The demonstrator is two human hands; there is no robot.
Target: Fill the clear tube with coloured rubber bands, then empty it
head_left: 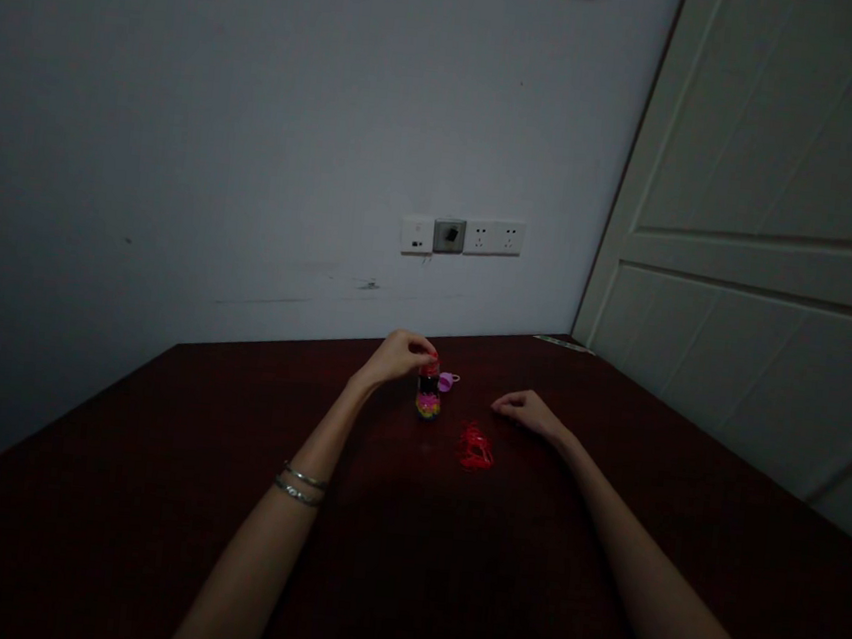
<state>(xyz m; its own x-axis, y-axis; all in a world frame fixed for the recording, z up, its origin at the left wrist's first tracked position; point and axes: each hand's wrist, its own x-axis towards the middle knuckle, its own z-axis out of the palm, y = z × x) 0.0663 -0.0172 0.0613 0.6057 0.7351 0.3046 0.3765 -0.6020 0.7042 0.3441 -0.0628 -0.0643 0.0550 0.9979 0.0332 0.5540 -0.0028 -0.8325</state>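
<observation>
Head view: bottle pinched at its top, red string left loose

The left hand (394, 357) reaches in from the side, thumb and fingers pinching the red top of the bottle (429, 385). That grip probably steadies it while leaving its sides uncovered. The bottle stands upright around the middle of the tabletop's (235, 422) width, closer to the back edge than the front, seemingly within easy reach of both hands. Just right of it lies the purple piece (446, 382), its loop pointing right. Farther right and nearer the front edge, the red string (475, 447) lies in a loose heap, apart from the bottle. The right hand (529, 410) rests beyond it, fingers together and bent; I cannot tell whether they pinch anything.
</observation>
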